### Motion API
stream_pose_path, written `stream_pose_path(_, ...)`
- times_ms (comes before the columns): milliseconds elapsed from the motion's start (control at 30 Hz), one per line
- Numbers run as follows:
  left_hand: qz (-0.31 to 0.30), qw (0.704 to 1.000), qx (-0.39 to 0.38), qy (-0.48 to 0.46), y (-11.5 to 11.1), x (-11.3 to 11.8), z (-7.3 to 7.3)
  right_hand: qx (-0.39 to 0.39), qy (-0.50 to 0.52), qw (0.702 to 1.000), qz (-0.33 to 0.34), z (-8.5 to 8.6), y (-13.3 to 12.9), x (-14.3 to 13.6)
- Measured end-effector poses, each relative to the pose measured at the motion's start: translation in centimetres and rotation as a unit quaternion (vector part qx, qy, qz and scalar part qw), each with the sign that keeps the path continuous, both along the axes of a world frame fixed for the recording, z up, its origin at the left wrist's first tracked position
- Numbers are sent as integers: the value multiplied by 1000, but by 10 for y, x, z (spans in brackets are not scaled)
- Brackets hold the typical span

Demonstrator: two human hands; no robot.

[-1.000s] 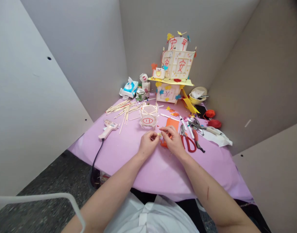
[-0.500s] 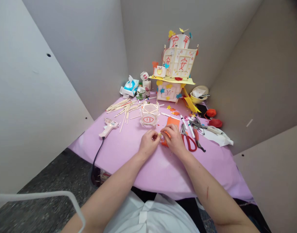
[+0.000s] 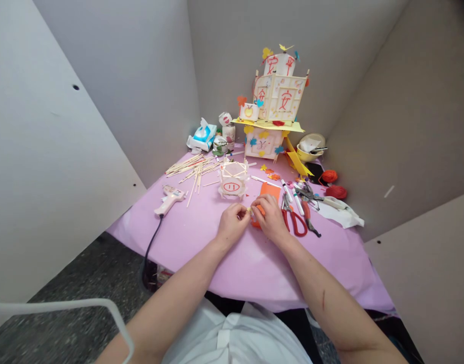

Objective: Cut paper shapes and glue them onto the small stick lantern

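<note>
The fingers of my left hand (image 3: 234,222) pinch a tiny pale-yellow piece (image 3: 249,210), its shape mostly hidden; those of my right hand (image 3: 270,218) curl narrowly at its right side, though I can't tell whether they grip it. It sits above the purple cloth (image 3: 190,237), just left of the orange paper (image 3: 270,190). Beyond stands a small whitish stick-framed lantern (image 3: 233,181), red-marked in front, then a tall tiered one (image 3: 279,98).

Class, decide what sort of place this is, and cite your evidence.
Probably a craft workspace, set up in a walled booth: a glue gun, red-handled scissors and a pile of thin sticks lie on the cloth-covered table.
</note>
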State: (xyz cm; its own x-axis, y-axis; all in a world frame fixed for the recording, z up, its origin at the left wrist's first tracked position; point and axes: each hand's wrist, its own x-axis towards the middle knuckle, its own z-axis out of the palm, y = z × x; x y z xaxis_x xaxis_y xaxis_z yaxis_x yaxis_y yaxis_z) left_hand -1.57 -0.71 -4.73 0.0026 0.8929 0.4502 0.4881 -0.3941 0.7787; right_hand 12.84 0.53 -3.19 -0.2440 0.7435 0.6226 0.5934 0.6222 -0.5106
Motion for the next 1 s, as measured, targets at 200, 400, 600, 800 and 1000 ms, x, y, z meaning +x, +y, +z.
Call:
stream_pose_path(200, -5, 1000, -3, -11, -1, 0, 0, -1, 9, 1000, -2, -2, 0, -2)
stream_pose_path(400, -10, 999, -13, -30, -1, 0, 1, -16, 31, 999, -1, -3, 0, -2)
stream_pose_path(600, -14, 989, -83, -121, 4, -1, 0, -65, 89, 994, 21, 1, -1, -2)
stream_pose_path(800, -10, 987, -87, -132, 4, -1, 1, -86, 97, 992, 3, 1, -2, -4)
stream_pose_path(1000, -29, 986, -85, -138, 4, -2, 1, -99, 110, 989, -16, 1, -2, -3)
